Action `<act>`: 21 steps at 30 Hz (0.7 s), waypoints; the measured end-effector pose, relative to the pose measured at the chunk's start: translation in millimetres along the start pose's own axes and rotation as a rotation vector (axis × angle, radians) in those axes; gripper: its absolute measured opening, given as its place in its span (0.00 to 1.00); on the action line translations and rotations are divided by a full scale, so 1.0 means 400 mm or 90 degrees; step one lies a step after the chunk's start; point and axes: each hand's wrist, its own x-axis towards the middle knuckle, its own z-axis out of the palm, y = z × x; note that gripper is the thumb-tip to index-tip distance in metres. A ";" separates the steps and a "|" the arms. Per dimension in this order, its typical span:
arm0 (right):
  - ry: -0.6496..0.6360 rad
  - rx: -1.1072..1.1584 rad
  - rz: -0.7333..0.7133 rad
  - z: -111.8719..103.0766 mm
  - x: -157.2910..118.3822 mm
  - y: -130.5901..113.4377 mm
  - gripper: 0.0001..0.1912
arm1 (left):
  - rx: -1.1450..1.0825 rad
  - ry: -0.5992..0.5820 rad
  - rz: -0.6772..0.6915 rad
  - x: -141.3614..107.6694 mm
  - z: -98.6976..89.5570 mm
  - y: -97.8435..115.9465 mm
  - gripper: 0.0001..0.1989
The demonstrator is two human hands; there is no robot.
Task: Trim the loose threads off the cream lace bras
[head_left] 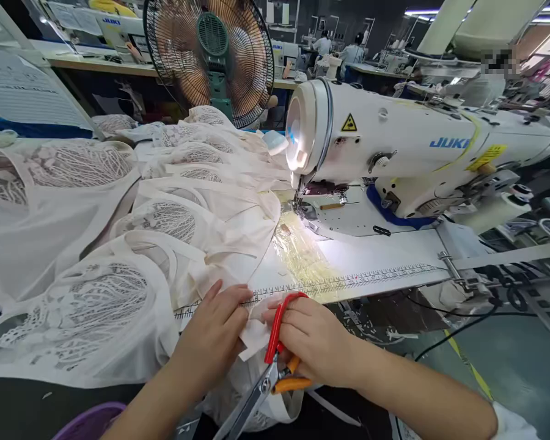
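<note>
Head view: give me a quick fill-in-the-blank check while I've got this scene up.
1. The right hand grips a pair of ____.
2. Blue lettering on the large sewing machine reads ____.
3. In the picture, the fan appears to the ____ of that machine.
4. The partly cropped round container at bottom left is coloured ____.

Missing words: scissors; JUKI; left; purple.

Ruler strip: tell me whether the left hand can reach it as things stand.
Likely yes: the left hand is by the ruler strip, whose near stretch looks uncovered, though the hand also adjoins white fabric.
</note>
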 end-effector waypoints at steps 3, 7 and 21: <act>-0.031 -0.024 0.025 0.010 -0.009 0.003 0.11 | 0.019 0.059 0.023 -0.001 0.004 -0.010 0.04; -0.066 -0.037 0.061 0.000 -0.014 0.000 0.13 | 0.061 0.139 0.042 -0.011 0.014 -0.018 0.12; -0.106 -0.073 0.130 -0.023 -0.047 -0.013 0.14 | 0.076 -0.003 0.119 -0.026 0.006 -0.034 0.19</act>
